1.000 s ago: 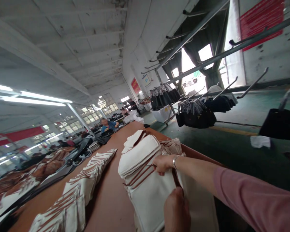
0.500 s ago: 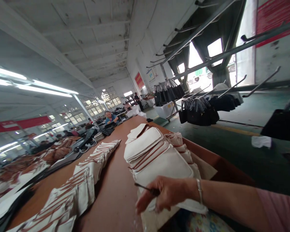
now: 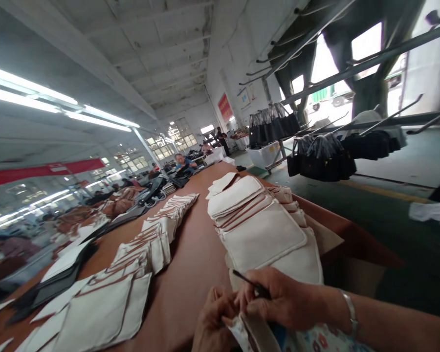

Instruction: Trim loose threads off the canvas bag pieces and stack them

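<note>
My right hand, a bracelet at its wrist, is closed around a thin dark tool whose tip points up and left. Its fingertips meet those of my left hand at a pale fabric piece near the bottom edge. The left fingers are pinched on that piece. Just beyond the hands lies a stack of cream panels with brown edging. Another long fanned row of cream panels runs along the left of the brown table.
Black bags hang from a metal rack on the right. Dark and white sheets lie at the far left. A person in blue sits beyond the table, and a white bin stands by the rack.
My left hand has come into view, holding the pale piece. The right hand has moved to meet it, lower and to the right. The camera view has shifted left.
</note>
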Available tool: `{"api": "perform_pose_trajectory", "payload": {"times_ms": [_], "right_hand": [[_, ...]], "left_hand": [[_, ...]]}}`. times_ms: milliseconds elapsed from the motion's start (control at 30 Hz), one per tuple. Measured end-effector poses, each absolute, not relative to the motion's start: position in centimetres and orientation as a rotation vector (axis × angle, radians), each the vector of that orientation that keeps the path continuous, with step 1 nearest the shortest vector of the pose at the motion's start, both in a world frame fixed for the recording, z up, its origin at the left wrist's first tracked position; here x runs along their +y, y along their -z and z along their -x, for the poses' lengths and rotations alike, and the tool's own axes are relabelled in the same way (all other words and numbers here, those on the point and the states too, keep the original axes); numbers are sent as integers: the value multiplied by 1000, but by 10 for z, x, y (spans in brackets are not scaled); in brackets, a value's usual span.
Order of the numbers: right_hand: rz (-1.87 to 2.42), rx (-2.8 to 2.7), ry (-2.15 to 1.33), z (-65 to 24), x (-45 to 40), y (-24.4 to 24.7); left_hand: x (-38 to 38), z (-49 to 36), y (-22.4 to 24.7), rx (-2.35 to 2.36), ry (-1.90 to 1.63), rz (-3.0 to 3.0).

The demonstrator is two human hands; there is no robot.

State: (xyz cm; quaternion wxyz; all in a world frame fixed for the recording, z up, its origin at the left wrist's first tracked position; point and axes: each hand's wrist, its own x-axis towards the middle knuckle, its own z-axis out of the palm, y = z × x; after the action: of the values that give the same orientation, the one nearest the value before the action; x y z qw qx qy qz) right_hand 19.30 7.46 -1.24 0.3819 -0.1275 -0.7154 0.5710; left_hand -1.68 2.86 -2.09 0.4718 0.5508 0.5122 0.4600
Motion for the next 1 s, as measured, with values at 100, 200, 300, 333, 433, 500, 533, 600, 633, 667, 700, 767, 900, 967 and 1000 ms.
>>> {"api": "perform_pose_trajectory", "payload": {"times_ms": [100, 200, 300, 333, 433, 500, 533, 600, 633, 667, 700, 767, 900, 967, 1000], "right_hand": [[341, -1914, -1572, -194, 70, 12], [250, -1920, -1734, -189, 65, 19], [314, -1833, -1750, -182, 57, 29], [367, -1813, -1697, -180, 54, 32], [483, -1848, -1504, -175, 46, 38], [473, -1919, -1422, -174, 43, 40], [457, -1941, -1376, -173, 41, 42], [440, -1955, -1295, -172, 37, 44], [444, -1963, -1265, -172, 36, 44], [460, -1973, -1241, -173, 34, 43], [487, -1991, -1214, -173, 32, 42], [530, -2065, -1143, -176, 30, 37], [524, -2181, -1099, -182, 32, 22], [536, -2113, -1279, -184, 36, 19], [565, -2044, -1409, -184, 38, 19]], "left_hand": [[25, 24, 25, 1244, -1071, -1467], [21, 31, 28, 1307, -1005, -1370], [14, 39, 25, 1352, -948, -1316], [11, 42, 21, 1366, -909, -1324], [-1, 49, 4, 1332, -723, -1372], [-10, 49, -7, 1206, -611, -1397], [-13, 48, -11, 1152, -584, -1410], [-19, 43, -13, 1114, -567, -1463], [-21, 40, -11, 1115, -584, -1486], [-21, 37, -6, 1114, -608, -1490], [-21, 35, -1, 1105, -635, -1470], [-20, 31, 10, 1033, -690, -1384], [-16, 25, 20, 883, -730, -1269], [-15, 22, 21, 868, -766, -1210], [-15, 21, 22, 886, -783, -1174]]}}
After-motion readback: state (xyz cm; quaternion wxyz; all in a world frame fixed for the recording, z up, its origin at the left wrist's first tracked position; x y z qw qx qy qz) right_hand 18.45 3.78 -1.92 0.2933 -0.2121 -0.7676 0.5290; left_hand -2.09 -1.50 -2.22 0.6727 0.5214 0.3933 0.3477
